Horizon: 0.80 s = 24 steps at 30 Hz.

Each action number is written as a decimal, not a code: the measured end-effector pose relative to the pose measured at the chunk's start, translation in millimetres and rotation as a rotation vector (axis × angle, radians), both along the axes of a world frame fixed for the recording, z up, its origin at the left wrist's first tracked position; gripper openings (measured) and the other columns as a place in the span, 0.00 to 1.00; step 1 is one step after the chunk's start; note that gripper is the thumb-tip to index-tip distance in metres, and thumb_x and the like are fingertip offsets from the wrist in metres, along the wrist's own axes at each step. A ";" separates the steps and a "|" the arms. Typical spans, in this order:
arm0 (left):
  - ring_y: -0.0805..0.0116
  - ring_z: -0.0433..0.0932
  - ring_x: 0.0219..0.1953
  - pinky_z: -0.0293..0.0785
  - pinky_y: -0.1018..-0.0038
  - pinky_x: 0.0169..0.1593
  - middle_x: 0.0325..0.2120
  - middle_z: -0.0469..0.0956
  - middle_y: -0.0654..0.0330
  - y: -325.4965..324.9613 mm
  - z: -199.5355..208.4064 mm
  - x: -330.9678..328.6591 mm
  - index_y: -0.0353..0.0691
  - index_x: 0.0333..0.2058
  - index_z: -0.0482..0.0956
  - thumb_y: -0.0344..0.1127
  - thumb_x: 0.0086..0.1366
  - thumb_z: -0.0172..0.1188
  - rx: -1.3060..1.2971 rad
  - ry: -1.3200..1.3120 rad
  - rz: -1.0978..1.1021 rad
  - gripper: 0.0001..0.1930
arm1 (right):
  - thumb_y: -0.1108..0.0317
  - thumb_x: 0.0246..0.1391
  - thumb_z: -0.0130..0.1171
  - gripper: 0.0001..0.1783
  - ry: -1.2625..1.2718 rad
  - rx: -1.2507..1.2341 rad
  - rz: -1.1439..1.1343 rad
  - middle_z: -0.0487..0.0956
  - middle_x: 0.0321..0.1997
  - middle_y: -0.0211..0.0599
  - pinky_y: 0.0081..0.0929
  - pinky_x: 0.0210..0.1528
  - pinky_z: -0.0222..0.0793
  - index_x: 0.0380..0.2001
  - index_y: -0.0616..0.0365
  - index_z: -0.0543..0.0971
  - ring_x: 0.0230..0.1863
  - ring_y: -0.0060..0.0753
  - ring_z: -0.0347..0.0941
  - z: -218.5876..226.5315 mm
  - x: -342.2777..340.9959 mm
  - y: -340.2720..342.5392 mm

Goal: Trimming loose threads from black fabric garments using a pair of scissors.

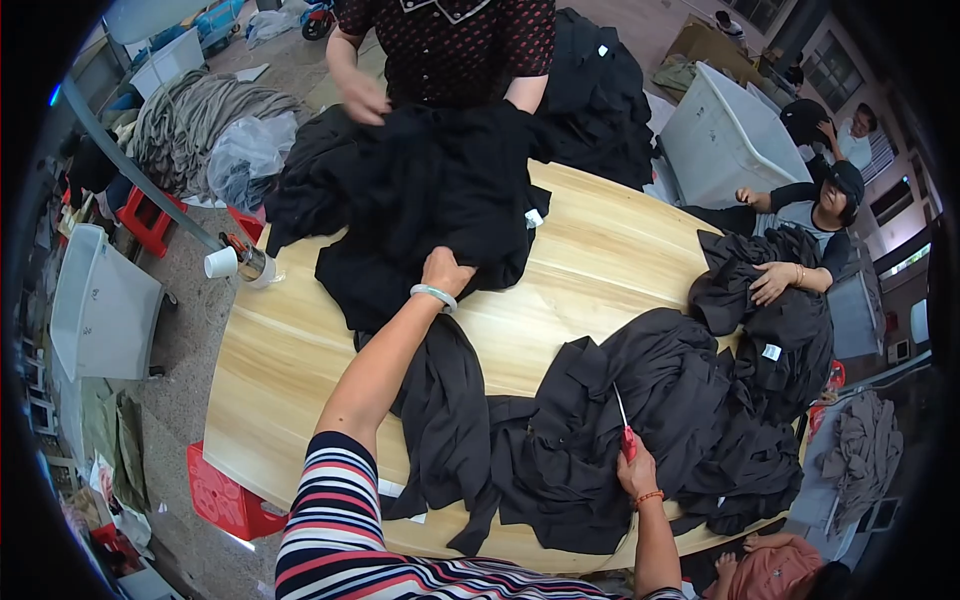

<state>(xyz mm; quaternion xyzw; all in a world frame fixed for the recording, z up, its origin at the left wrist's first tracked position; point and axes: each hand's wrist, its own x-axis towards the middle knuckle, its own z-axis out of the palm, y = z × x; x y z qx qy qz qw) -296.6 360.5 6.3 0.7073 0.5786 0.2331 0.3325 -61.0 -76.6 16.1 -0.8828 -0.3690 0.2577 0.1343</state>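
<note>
The head-worn fisheye looks down from close above the wooden table (pixel 590 230), facing across it.

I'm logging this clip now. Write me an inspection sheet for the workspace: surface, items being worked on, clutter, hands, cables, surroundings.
Surface: pale wood-grain table, partly covered by dark cloth.
Job's things: black garment spread at the far side; dark cloth heap at the near right; red-handled tool with a thin metal blade.
Clutter: white cup by the table's left edge.
Left hand: closed on the black garment.
Right hand: holds the red-handled tool over the dark cloth heap.
Cables: nothing seen.
Surroundings: co-worker in a patterned shirt across the table, another in a dark cap at the right; white bin behind; red stool at the left.
</note>
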 end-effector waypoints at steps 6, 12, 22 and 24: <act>0.48 0.73 0.45 0.70 0.64 0.48 0.44 0.74 0.46 -0.8 16.2 -36.1 0.36 0.36 0.77 0.28 0.45 0.66 0.440 -0.260 0.183 0.16 | 0.69 0.52 0.56 0.28 -0.006 0.058 0.038 0.78 0.46 0.55 0.45 0.52 0.69 0.58 0.49 0.69 0.49 0.60 0.73 -2.1 1.3 -1.4; 0.44 0.62 0.59 0.61 0.58 0.57 0.54 0.68 0.50 0.7 42.7 -65.7 0.42 0.36 0.76 0.28 0.41 0.65 0.890 0.019 -0.092 0.18 | 0.73 0.51 0.55 0.27 0.021 0.105 0.047 0.78 0.46 0.54 0.40 0.53 0.69 0.56 0.57 0.70 0.51 0.57 0.74 1.7 1.4 -3.1; 0.64 0.77 0.36 0.72 0.72 0.43 0.32 0.78 0.53 4.0 32.8 -71.0 0.35 0.42 0.73 0.24 0.54 0.60 0.412 -0.593 0.099 0.15 | 0.75 0.49 0.56 0.27 -0.004 0.059 0.010 0.79 0.45 0.54 0.39 0.53 0.69 0.56 0.59 0.71 0.50 0.56 0.75 -7.5 1.3 0.4; 0.73 0.74 0.36 0.72 0.76 0.44 0.32 0.76 0.60 -0.2 60.7 -87.2 0.35 0.43 0.73 0.21 0.53 0.60 0.441 -0.733 0.140 0.17 | 0.75 0.49 0.57 0.27 -0.003 0.053 -0.008 0.78 0.46 0.54 0.39 0.53 0.69 0.56 0.59 0.70 0.49 0.55 0.75 -9.1 3.2 -1.0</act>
